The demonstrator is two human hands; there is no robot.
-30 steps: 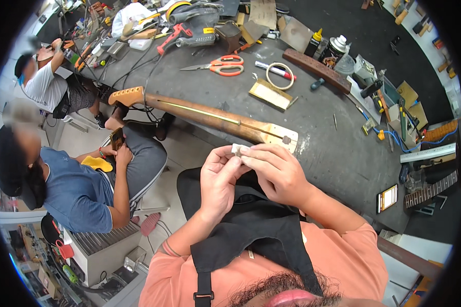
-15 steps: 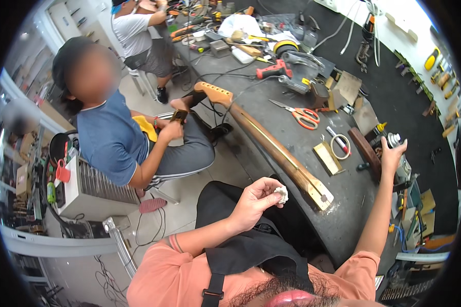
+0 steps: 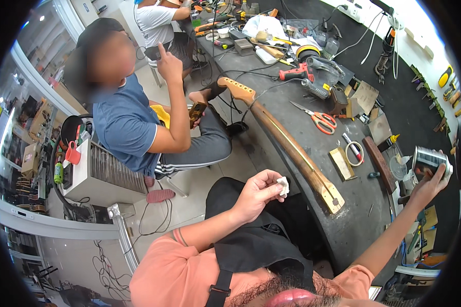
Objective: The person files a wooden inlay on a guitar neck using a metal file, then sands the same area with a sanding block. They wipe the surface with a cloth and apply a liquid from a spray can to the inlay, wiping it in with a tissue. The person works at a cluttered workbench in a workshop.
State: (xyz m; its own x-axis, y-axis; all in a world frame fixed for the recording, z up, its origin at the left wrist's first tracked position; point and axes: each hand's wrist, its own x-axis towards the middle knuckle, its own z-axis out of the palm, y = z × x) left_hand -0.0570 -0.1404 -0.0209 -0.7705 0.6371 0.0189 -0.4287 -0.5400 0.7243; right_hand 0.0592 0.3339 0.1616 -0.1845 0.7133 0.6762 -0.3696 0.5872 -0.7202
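My left hand (image 3: 258, 197) pinches a small crumpled white wad (image 3: 283, 185), cloth or paper, above my black apron. My right hand (image 3: 428, 188) is reached out at the bench's right, wrapped round a metal spray can (image 3: 426, 159) with a dark label, held tilted. Between my hands a wooden guitar neck (image 3: 274, 128) with a pale centre strip lies lengthwise on the grey bench. To its right are orange-handled scissors (image 3: 323, 122), a small gold-coloured block (image 3: 342, 166), a cream ring (image 3: 354, 152), a marker and a dark wooden bar (image 3: 378, 163).
A co-worker in blue (image 3: 125, 123) sits left with a phone (image 3: 197, 110), one hand raised near the face. Another person (image 3: 153, 28) works farther back. The far bench holds cables, a red-black power tool (image 3: 294, 72) and clutter. Tools hang on the right wall (image 3: 445, 77).
My hands parted from the white wad, which stayed in the left. My right hand reached rightward and lifted the spray can. The blue-shirted co-worker raised a hand. The view turned.
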